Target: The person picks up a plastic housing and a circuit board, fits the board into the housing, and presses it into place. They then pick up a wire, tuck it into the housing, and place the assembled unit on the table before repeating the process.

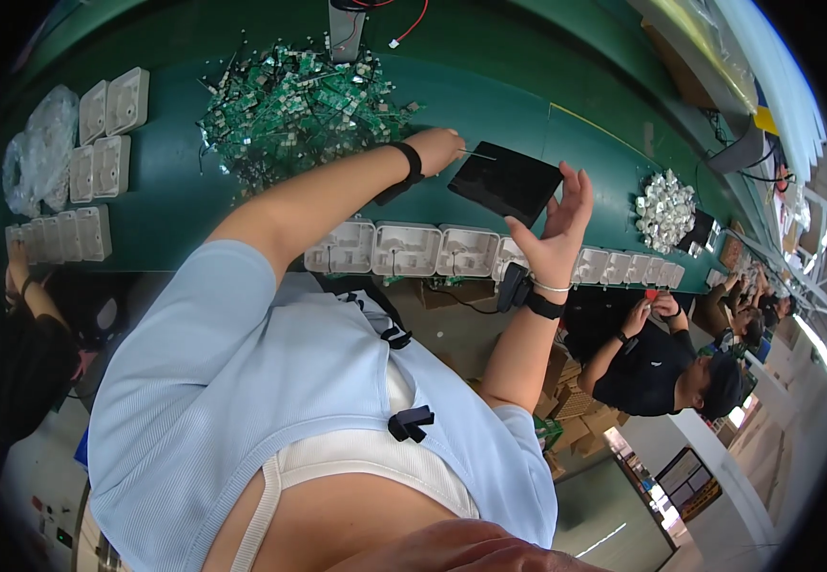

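My left hand (437, 150) is closed, with a thin pale stick-like piece (477, 154) reaching from its fingers over a flat black rectangular object (504, 183); I cannot make out its exact kind. My right hand (557, 229) grips that black object at its right side, thumb at the near edge and fingers at the far corner. Left of and beyond my left hand lies a large heap of small green circuit boards with wires (304, 110). On the near side of the bench runs a row of white plastic housings (406, 250), some with thin black wires inside.
More white housings (110, 167) and a clear plastic bag (43, 143) stand at the left of the green bench (170, 205). A heap of shiny silvery parts (664, 210) lies to the right. A metal post (346, 36) rises at the back. Co-workers sit left and right (647, 372).
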Motion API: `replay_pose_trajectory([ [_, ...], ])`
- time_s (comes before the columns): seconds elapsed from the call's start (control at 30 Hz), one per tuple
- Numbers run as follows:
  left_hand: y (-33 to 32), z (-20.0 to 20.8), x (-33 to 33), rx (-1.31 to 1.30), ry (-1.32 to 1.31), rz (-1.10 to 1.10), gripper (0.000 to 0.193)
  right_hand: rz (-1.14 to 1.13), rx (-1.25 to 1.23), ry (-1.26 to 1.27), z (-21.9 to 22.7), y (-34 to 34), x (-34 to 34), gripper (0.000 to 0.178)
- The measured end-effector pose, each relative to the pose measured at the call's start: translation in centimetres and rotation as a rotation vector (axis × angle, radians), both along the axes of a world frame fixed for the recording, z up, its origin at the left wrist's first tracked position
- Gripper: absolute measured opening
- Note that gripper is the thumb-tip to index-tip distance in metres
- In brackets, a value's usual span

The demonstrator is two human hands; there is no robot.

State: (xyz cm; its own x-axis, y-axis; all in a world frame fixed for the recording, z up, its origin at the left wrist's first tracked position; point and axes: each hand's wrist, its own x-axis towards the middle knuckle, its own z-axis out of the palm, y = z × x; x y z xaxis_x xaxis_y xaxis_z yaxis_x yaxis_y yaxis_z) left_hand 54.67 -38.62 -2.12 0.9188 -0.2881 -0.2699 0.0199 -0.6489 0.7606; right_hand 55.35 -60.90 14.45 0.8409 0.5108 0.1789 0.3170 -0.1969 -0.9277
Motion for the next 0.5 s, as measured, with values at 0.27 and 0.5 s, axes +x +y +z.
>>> replay_pose_trajectory([
  [0.27, 4.9, 5.2, -4.0, -0.408, -0.421, 0.427, 0.029, -0.493, 0.196, 0.177, -8.8, -1.6, 2.1, 0.103],
  [0.5, 9.8, 10.6, -13.0, -0.551, 0.003, 0.683, 0.030, -0.717, -0.053, 0.078, -14.7, 5.0, 3.1, 0.102],
])
